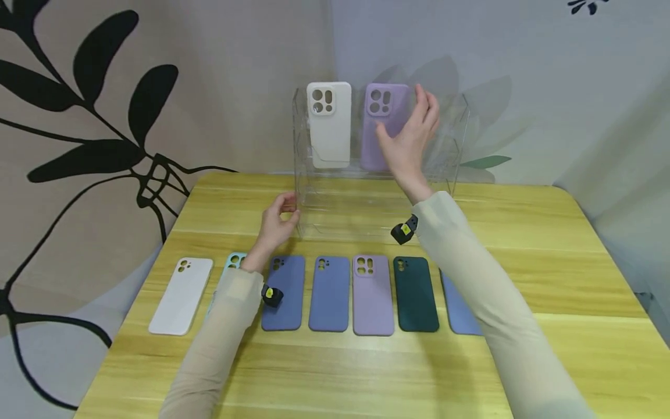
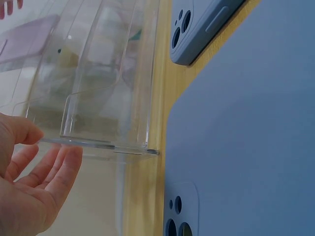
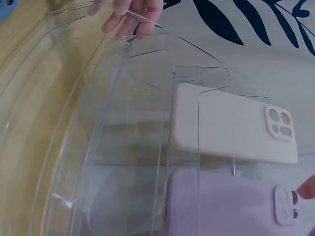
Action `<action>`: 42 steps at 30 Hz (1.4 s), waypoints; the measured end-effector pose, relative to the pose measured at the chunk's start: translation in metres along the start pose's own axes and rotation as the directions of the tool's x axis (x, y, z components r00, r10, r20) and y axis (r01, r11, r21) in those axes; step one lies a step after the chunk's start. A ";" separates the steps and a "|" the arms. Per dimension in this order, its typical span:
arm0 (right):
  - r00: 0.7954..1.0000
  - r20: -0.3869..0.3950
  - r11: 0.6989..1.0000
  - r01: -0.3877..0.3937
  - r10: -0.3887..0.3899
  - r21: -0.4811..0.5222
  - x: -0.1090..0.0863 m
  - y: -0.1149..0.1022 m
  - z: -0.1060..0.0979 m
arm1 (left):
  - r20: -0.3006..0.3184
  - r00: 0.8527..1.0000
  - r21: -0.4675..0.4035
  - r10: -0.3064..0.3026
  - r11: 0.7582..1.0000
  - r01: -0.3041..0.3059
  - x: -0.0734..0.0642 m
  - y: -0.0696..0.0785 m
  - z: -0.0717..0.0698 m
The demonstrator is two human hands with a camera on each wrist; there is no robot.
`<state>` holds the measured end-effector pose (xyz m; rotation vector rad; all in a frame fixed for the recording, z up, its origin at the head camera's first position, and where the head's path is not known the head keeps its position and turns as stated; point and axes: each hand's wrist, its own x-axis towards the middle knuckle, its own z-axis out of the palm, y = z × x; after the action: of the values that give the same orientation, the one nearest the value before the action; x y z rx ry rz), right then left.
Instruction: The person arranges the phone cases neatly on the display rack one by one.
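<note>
Blue case (image 2: 246,118) crowds left wrist view; head shows right grip (image 1: 410,137) whole.

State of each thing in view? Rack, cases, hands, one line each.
Clear rack: upright on the table, holding two cases
Racked white case: propped upright
Racked lilac case: propped upright
Seven-case row: lying flat, some partly covered
Left hand: gripping rack's left side
Right hand: spread at racked lilac case, contact unclear

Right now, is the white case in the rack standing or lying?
Standing: the white case has its camera holes at the top.
</note>
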<state>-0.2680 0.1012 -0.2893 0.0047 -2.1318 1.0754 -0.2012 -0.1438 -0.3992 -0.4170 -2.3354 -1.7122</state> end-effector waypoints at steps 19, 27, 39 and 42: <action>0.999 -0.046 0.993 0.020 -0.015 0.120 -0.035 0.041 -0.058 | 0.010 1.000 -0.001 0.015 1.000 -0.015 -0.001 0.005 -0.001; 0.998 0.023 0.990 -0.055 0.052 0.132 -0.057 0.059 -0.081 | 0.019 1.000 0.017 -0.008 1.000 0.007 -0.001 0.004 -0.001; 0.996 0.074 0.997 -0.048 0.044 0.055 -0.094 0.093 -0.110 | 0.005 1.000 0.022 -0.016 1.000 0.016 0.007 -0.034 0.002; 0.990 0.117 0.996 -0.085 0.081 0.029 -0.108 0.101 -0.118 | 0.005 1.000 0.018 -0.006 1.000 0.006 0.007 -0.035 0.002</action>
<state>-0.1489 0.2161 -0.3805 -0.0059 -2.2340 1.1849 -0.2196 -0.1514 -0.4287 -0.4128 -2.3563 -1.6933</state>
